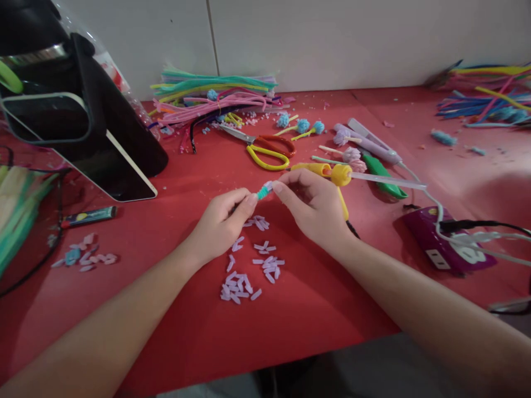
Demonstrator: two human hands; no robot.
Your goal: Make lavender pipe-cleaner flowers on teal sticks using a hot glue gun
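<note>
My left hand (pixel 224 220) and my right hand (pixel 312 203) meet above the red table (pixel 315 293), both pinching a short teal pipe-cleaner piece (pixel 263 192) with a pale lilac tip. The left fingertips grip its lower end, the right fingertips its upper end. Under my hands lie several small lilac cut pieces (pixel 249 271) scattered on the table. A yellow glue gun (pixel 332 176) with a clear stick lies just behind my right hand.
Yellow-and-red scissors (pixel 269 150), a pile of coloured pipe cleaners (pixel 211 94), small pom-pom flowers (pixel 302 127), a green tool (pixel 384 177) and a purple power strip (pixel 448 243) with cables lie around. A black stand with a tablet (pixel 95 143) is at left, more pipe cleaners (pixel 489 94) at far right.
</note>
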